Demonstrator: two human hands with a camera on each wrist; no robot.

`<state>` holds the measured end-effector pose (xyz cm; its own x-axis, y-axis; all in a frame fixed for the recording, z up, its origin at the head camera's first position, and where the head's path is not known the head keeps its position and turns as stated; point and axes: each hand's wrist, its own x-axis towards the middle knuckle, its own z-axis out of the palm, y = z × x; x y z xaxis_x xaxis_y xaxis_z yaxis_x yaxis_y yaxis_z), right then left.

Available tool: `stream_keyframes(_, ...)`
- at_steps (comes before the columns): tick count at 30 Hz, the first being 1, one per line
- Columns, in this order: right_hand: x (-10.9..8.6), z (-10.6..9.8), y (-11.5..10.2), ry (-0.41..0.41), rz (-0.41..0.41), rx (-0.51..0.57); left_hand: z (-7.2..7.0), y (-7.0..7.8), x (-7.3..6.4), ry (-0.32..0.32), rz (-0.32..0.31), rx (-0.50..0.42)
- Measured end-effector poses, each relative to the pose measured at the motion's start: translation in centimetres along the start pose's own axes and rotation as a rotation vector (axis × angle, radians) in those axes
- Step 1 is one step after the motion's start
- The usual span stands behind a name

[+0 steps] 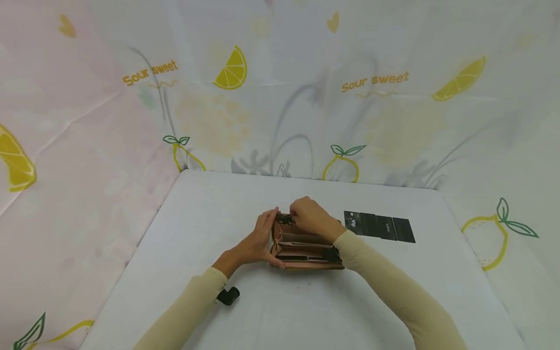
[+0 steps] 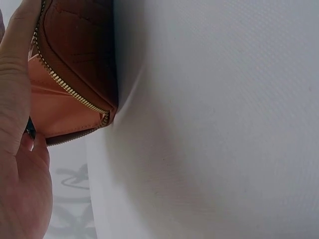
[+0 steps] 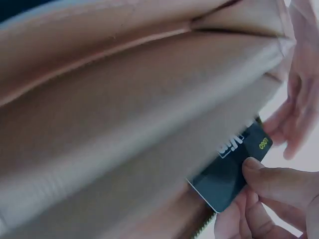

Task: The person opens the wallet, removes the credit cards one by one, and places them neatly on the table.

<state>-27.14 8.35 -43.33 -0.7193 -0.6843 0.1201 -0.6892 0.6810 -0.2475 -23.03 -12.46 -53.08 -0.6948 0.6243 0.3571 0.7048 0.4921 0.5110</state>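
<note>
A brown zip-around wallet [image 1: 306, 266] lies spread open on the white table, its tan folds and brass zipper showing. My left hand [image 1: 258, 243] grips its left end, thumb at the near edge and fingers at the far edge. In the left wrist view that hand borders the wallet's zipped corner [image 2: 75, 97]. My right hand [image 1: 311, 216] is over the wallet's far side. Between thumb and fingers it pinches a black VIP card [image 3: 224, 172], partly hidden by the wallet's folds. Dark card edges [image 1: 293, 258] show in the near slots.
To the wallet's right, several black cards [image 1: 379, 226] lie in a row on the table [image 1: 218, 204]. A small black object [image 1: 228, 295] shows at the left sleeve. Lemon-printed cloth [image 1: 280, 97] hangs behind and at both sides.
</note>
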Motion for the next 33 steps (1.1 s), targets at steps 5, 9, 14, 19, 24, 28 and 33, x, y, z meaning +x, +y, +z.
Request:
stream_keyframes(5,-0.3,-1.6,1.2,0.067,0.035,0.094,-0.2,0.1,0.0,-0.004,-0.022,-0.008)
stream_keyframes(9,-0.7,-2.5,2.0,0.078,0.073,0.155,-0.2,0.0,0.1,-0.004,-0.036,-0.01)
stream_keyframes(14,-1.8,-3.0,3.3,0.101,0.138,0.272,-0.1,-0.1,0.2,-0.003,-0.027,0.005)
stream_keyframes(19,-3.9,-3.3,5.4,0.163,0.219,0.353,0.1,-0.1,-0.1,0.005,-0.004,0.026)
stream_keyframes(24,-6.9,-3.6,8.1,0.207,0.33,0.432,0.2,-0.2,-0.5,0.008,0.015,0.031)
stream_keyframes(28,-9.7,-4.2,10.3,0.221,0.432,0.49,0.1,-0.2,-0.5,0.005,0.019,0.03)
stream_keyframes(33,-13.2,-5.1,12.8,0.242,0.547,0.527,-0.1,-0.1,-0.5,-0.01,0.024,0.034)
